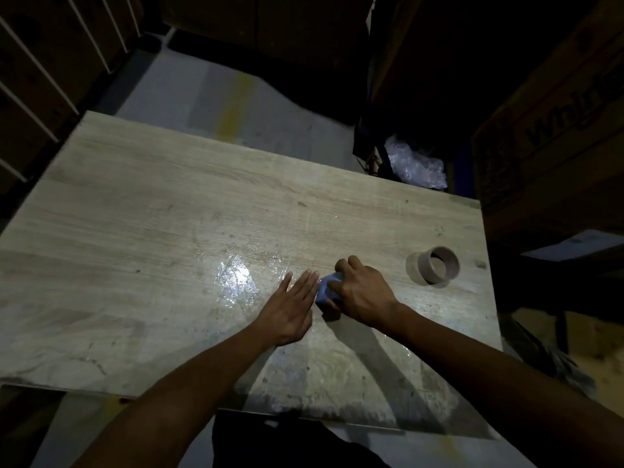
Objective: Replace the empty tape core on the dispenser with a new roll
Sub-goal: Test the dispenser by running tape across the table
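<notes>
A bare brown cardboard tape core [435, 266] stands on its side near the right edge of the wooden table [141, 211]. My right hand [359, 290] is closed over a small bluish object [325, 289], probably the tape dispenser; most of it is hidden under my fingers. My left hand [291, 309] lies flat on the table just left of it, fingers straight and together, fingertips touching the object's left side. A shiny strip of clear tape [236, 280] is stuck on the tabletop left of my hands. No full tape roll is visible.
Cardboard boxes [553, 136] stand at the right, with crumpled clear plastic wrap [413, 163] in a dark gap behind the table. Slatted shelving [50, 62] runs along the left. The floor [216, 96] beyond the table is pale. The room is dim.
</notes>
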The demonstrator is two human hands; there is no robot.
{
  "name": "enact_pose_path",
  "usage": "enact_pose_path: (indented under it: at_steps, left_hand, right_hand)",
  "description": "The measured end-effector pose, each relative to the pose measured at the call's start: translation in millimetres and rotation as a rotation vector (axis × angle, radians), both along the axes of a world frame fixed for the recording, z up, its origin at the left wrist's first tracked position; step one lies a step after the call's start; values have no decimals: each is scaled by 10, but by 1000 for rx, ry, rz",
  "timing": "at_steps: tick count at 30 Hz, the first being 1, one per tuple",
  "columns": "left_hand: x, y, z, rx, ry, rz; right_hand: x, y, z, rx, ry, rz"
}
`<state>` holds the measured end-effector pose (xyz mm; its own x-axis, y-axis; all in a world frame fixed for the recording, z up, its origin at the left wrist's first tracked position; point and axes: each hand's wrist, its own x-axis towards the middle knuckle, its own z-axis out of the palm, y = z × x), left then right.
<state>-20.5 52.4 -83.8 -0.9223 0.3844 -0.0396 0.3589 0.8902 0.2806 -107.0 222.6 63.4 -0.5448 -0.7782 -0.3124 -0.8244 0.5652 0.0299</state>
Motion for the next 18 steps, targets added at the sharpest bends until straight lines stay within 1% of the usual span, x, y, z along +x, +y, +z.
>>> enact_pose_path:
  at_steps: [6, 11, 14, 16, 18]
  left_hand:
    - [52, 120, 42, -12, -76, 101]
    - [29, 161, 66, -117, -181, 109]
    - [16, 179, 48, -53, -194, 129]
    - [37, 168, 50, 17, -151, 141]
    - [46, 137, 92, 13, -116, 123]
  right_hand:
    - [11, -55, 74, 35, -26, -25]
    - [4, -242, 123, 123, -24, -3]
    - [2, -394, 155, 175, -27, 16]
    - [1, -515, 190, 211, -24, 26]
    - [9, -663, 239, 250, -33, 32]
